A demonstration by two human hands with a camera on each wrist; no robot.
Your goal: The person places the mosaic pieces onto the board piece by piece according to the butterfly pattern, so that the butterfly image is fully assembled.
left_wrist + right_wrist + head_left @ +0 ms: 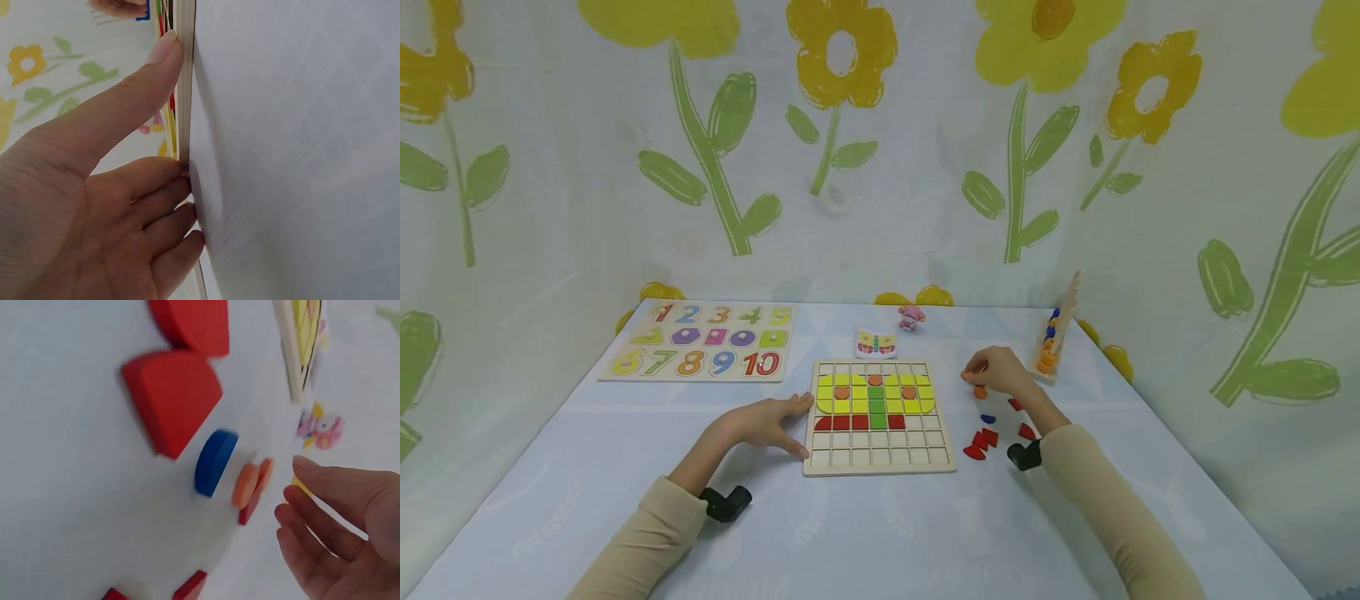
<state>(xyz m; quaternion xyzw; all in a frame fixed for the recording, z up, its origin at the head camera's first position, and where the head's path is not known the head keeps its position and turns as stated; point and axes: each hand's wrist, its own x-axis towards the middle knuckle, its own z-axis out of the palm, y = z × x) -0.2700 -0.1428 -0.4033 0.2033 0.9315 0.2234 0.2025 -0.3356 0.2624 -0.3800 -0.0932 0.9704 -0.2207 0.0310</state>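
A wooden grid board (pixel 880 458) lies mid-table, partly filled with yellow, green and red tiles and orange discs. My left hand (pixel 771 422) touches its left edge with thumb and fingers spread; in the left wrist view the thumb (pixel 134 94) rests against the board's side (pixel 185 81). To the right of the board, my right hand (pixel 1000 369) hovers over two orange pieces (pixel 981 392). The right wrist view shows thumb and fingers (pixel 331 525) apart, beside those orange pieces (pixel 245 485), with nothing visibly held. Nearby lie a blue half-round piece (pixel 215 464) and several red pieces (pixel 178 400).
A butterfly pattern card (pixel 876 343) lies behind the board, near a small pink figurine (pixel 912 317). A number puzzle board (pixel 700 341) occupies the back left. At the right, a wooden frame (pixel 1063 325) with blue and orange beads stands near the edge.
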